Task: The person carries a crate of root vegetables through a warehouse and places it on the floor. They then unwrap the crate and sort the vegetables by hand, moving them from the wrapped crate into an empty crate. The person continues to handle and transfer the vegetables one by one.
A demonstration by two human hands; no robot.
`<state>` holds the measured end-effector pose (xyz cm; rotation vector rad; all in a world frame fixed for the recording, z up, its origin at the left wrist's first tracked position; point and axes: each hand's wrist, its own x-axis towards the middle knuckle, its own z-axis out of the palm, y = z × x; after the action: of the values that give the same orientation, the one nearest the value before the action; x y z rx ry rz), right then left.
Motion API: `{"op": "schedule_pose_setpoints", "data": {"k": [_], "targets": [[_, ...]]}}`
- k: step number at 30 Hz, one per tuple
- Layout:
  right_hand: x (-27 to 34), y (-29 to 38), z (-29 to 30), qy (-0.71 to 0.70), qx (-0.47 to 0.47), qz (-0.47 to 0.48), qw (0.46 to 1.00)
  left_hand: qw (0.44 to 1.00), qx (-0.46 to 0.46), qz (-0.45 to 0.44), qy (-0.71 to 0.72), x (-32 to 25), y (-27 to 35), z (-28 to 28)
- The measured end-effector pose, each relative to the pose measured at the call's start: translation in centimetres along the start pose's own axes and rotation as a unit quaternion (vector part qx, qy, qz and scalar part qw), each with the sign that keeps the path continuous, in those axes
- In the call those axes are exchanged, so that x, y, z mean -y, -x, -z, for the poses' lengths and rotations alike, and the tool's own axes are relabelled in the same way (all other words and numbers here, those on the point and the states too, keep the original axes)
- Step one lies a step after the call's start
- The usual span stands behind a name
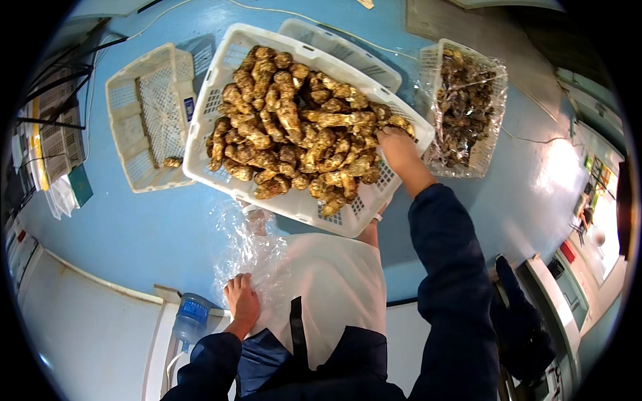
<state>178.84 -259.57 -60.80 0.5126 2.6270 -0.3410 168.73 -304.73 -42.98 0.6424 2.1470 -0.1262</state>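
A white plastic crate (200,150) heaped with brown, knobbly roots or rhizomes (286,120) lies tilted in front of me. My right hand (398,145) reaches over its right end, fingers on the pieces there; whether it grips one is hidden. Lower left, my left hand (243,303) rests with bent fingers at the edge of a crumpled clear plastic bag (246,250), beside my thigh; a hold on the film cannot be made out. A pale apron (336,280) covers my lap.
An off-white crate (120,145) with one piece in it stands left. Another crate (341,47) lies behind the full one. To the right, a crate (430,55) holds dark pieces under clear film. A blue water bottle (192,318) is lower left; a cable (321,22) crosses the blue floor.
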Motion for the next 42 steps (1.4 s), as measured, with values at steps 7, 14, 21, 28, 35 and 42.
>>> {"op": "schedule_pose_setpoints", "data": {"k": [7,14,21,28,35,42], "targets": [[1.9,-1.4,0.4,0.140,0.075,0.025,0.987,1.000,-0.010,-0.004,0.005,0.6,0.3,-0.5],[2.5,-1.5,1.1,0.217,0.122,0.069,0.966,1.000,-0.002,0.009,0.016,1.2,0.5,-0.5],[1.2,-1.5,2.3,0.178,0.056,0.103,0.977,0.999,-0.009,0.009,0.031,1.2,0.3,-0.4],[4.6,3.2,6.9,-0.083,-0.096,-0.042,0.991,0.999,-0.003,0.011,0.038,1.3,0.7,-0.4],[11.5,12.7,-1.2,-0.684,-0.003,-0.351,0.640,1.000,-0.009,0.006,0.030,1.4,0.0,-0.3],[16.6,11.2,-4.5,-0.688,-0.030,-0.404,0.602,1.000,0.000,0.013,0.022,1.0,0.1,-0.5]]}}
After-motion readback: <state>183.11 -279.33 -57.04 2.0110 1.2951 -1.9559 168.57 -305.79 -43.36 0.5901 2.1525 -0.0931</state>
